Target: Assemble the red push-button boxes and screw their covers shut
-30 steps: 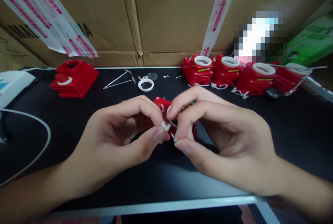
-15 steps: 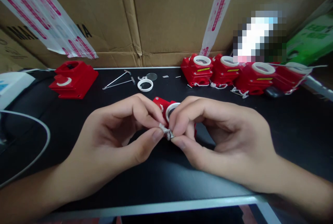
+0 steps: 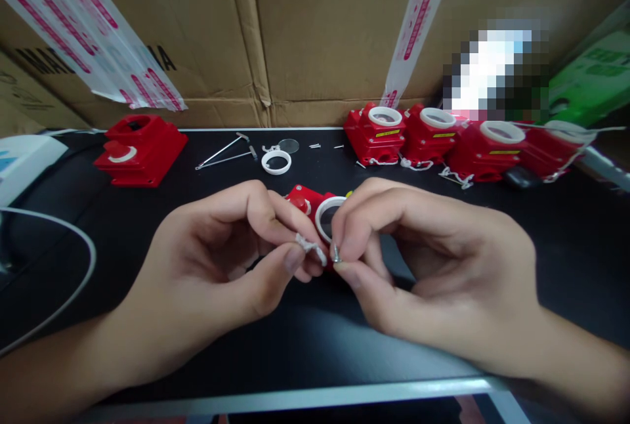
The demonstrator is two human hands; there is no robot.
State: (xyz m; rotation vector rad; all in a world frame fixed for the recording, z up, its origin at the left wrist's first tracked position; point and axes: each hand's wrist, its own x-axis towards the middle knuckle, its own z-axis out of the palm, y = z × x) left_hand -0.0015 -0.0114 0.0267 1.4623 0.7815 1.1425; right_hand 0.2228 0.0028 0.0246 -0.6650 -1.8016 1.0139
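Observation:
Between thumb and fingers, my left hand [image 3: 226, 247] pinches a short piece of white string [image 3: 312, 250], its free end hanging toward the right. My right hand [image 3: 423, 260] is closed on a small silvery screw [image 3: 336, 254] held at the fingertips. A narrow gap separates string and screw. Just behind the fingertips stands a red housing [image 3: 300, 195] with a white ring [image 3: 329, 204] around a dark round window; my hands hide much of it.
Along the back lie a triangular metal bracket [image 3: 227, 153], a loose white ring [image 3: 276, 170], a clear disc [image 3: 288, 145] and small screws [image 3: 315, 146]. One red housing [image 3: 142, 151] stands left; several more [image 3: 377, 138] line the right. Cardboard [image 3: 315, 30] rises behind.
My hands have drawn slightly apart, the right one moving right with the screw. String and screw, close together before, are now separated. More of the red housing behind shows.

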